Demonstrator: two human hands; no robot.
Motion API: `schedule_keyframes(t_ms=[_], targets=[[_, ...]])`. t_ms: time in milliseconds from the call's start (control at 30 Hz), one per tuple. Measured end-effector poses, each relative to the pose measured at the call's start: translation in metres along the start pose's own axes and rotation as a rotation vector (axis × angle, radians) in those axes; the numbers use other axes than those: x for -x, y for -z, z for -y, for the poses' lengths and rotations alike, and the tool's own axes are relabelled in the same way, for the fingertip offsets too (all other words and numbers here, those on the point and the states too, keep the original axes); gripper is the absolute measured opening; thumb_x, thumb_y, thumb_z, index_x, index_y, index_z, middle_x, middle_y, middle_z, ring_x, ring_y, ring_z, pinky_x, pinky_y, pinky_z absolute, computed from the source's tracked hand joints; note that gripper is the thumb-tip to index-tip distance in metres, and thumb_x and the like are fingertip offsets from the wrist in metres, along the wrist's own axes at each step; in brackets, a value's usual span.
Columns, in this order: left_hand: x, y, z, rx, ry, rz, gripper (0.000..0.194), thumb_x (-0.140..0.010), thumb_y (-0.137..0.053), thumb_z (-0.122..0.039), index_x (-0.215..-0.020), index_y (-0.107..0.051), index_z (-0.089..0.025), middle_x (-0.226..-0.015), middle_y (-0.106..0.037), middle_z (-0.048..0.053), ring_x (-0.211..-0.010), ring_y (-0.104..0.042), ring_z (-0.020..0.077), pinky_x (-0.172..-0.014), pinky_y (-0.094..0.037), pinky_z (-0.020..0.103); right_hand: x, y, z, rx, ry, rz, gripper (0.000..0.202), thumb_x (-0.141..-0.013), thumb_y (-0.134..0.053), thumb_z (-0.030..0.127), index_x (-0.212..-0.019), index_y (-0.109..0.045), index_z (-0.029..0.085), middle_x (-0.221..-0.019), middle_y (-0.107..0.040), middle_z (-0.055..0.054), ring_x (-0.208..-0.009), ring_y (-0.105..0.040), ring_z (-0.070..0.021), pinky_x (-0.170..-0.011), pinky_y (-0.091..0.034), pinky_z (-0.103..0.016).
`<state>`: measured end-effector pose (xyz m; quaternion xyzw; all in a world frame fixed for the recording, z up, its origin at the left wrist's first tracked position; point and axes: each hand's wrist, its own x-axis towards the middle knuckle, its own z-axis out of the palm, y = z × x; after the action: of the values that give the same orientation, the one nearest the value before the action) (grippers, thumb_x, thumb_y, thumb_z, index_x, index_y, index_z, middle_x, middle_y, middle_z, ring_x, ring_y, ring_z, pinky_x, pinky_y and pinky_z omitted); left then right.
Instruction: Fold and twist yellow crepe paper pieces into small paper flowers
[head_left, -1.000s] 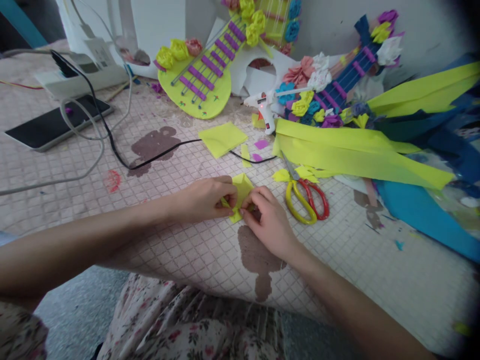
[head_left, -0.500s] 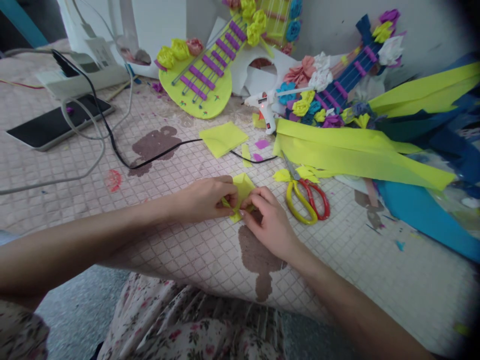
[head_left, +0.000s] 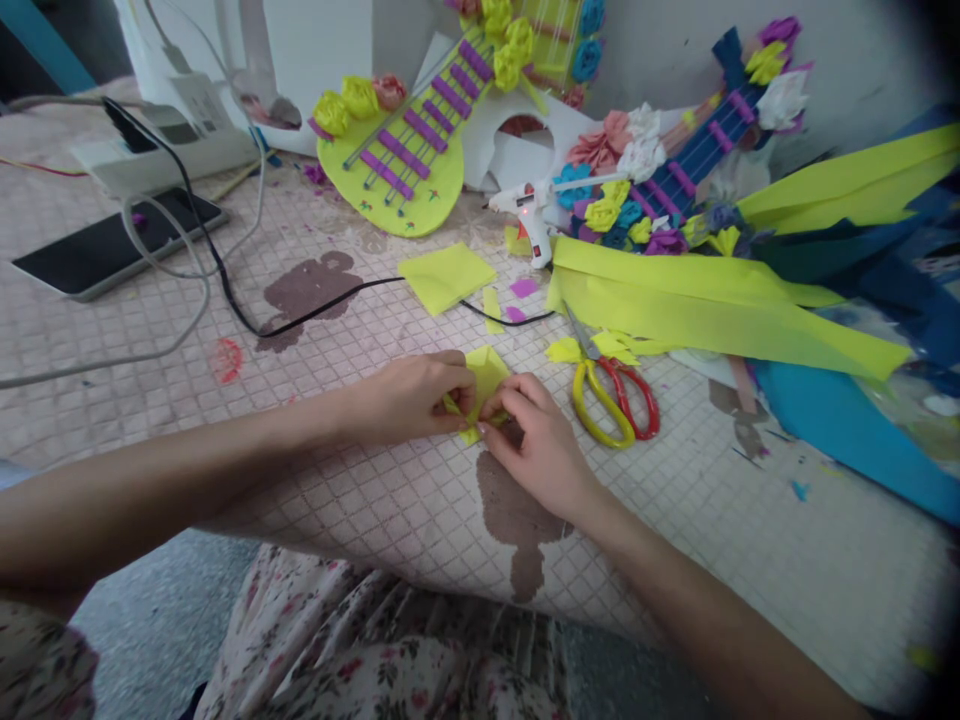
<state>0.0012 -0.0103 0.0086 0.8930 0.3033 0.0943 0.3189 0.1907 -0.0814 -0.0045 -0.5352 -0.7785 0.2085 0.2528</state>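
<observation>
Between my hands, near the table's front edge, is a small piece of yellow crepe paper (head_left: pixel 487 370). My left hand (head_left: pixel 416 398) pinches its left side with curled fingers. From the right, my right hand (head_left: pixel 536 435) pinches the paper's lower edge between thumb and fingers; the fingertips of both hands are close together. Part of the paper is hidden under the fingers. Right of my right hand lie scissors (head_left: pixel 616 400) with one yellow and one red handle, blades pointing away under paper scraps. A yellow paper square (head_left: pixel 448 278) lies beyond my hands.
A white glue gun (head_left: pixel 531 215) with a lit red light stands behind, its black cord (head_left: pixel 300 312) crossing the table. Yellow crepe strips (head_left: pixel 712 300) and a blue sheet (head_left: pixel 855 420) lie right. Paper guitars (head_left: pixel 409 150) lean at the back; a phone (head_left: pixel 112 245) lies left.
</observation>
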Motion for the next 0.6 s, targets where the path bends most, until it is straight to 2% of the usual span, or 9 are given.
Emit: schedule_keyframes(t_ms=[133,433,600], targets=[[-0.0010,-0.0006,0.0005,-0.001,-0.009,-0.005,0.012,-0.079,-0.063,-0.027,-0.081,-0.061,-0.015,-0.083,-0.053,0.001,-0.061,-0.048,0.0072,-0.055,-0.036,0.019,0.0006,-0.0003,0.0002,0.026,0.009,-0.005,0.010,-0.078,-0.061,0.018,-0.084,-0.054,0.020,-0.095,-0.051,-0.006,-0.092,-0.055,-0.0200,-0.082,-0.047,-0.036],[-0.0005,0.0001,-0.0009,-0.004,-0.009,-0.002,0.005,-0.076,-0.063,-0.018,-0.079,-0.061,-0.015,-0.081,-0.054,0.001,-0.062,-0.049,0.0076,-0.057,-0.036,0.020,0.0015,0.0012,0.0027,0.022,-0.003,0.022,0.023,-0.074,-0.069,0.029,-0.088,-0.053,0.021,-0.097,-0.050,-0.006,-0.092,-0.054,-0.0220,-0.082,-0.047,-0.038],[0.0003,0.0001,0.0008,0.017,-0.030,-0.004,0.007,-0.078,-0.063,-0.021,-0.079,-0.062,-0.015,-0.082,-0.054,0.001,-0.062,-0.049,0.0075,-0.056,-0.036,0.019,0.0000,0.0021,0.0026,0.006,0.009,0.031,0.009,-0.085,-0.056,0.029,-0.086,-0.053,0.020,-0.094,-0.051,-0.007,-0.090,-0.053,-0.0207,-0.080,-0.047,-0.037]])
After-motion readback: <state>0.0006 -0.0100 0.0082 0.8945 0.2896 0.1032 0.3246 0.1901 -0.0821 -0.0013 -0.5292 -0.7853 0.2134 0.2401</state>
